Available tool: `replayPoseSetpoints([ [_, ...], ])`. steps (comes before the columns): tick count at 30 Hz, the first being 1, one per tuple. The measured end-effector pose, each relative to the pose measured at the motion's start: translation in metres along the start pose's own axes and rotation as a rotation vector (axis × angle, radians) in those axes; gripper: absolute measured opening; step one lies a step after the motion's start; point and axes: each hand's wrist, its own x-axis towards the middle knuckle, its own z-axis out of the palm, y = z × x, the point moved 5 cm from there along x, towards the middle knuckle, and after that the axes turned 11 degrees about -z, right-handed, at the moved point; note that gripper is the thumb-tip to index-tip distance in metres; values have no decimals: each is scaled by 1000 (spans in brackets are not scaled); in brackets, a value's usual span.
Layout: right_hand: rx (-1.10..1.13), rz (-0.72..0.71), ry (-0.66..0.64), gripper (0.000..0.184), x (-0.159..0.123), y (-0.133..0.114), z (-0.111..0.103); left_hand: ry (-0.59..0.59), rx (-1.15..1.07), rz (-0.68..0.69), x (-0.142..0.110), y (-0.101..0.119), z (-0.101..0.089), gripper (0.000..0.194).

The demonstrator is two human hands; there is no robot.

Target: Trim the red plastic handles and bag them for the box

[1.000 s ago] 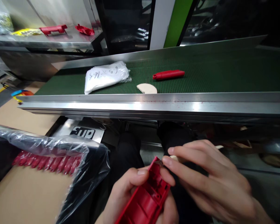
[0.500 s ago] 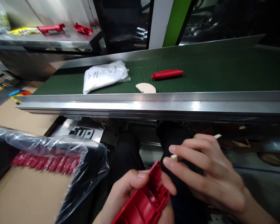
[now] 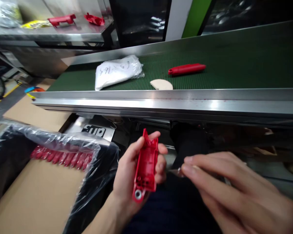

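My left hand (image 3: 127, 167) is closed round a red plastic housing (image 3: 146, 162), its hollow inner side facing up. Ribs and small posts show inside, and a metal ring sits in the lug at its near end. To the right, my right hand (image 3: 224, 182) pinches a slim knife (image 3: 177, 171) between thumb and fingers. The knife's pointed metal tip is blurred, aimed at the housing and apart from it; its handle is mostly hidden by the hand.
A green conveyor belt (image 3: 151, 61) carries a white plastic packet (image 3: 118, 72), a pale half-round piece (image 3: 161, 84) and a red part (image 3: 187, 69). At lower left, a plastic-lined box (image 3: 107, 156) holds several wrapped red parts (image 3: 61, 157). Red housings (image 3: 62, 20) lie on a metal table (image 3: 83, 36).
The housing in my left hand has moved up and been turned, showing its ringed end. My right hand has shifted right and down, and the knife's metal tip now points left. The view has shifted slightly.
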Motion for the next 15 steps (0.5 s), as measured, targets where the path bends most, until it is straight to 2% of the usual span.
replayPoseSetpoints([
  [2,-18,0,-32,31,-2,-11,10,76,35,152,3,15,3,34],
  [5,-6,22,-118,33,-4,-18,25,92,103,265,4,24,8,33],
  [15,15,-31,-185,33,-3,-19,33,56,164,289,4,23,16,31],
])
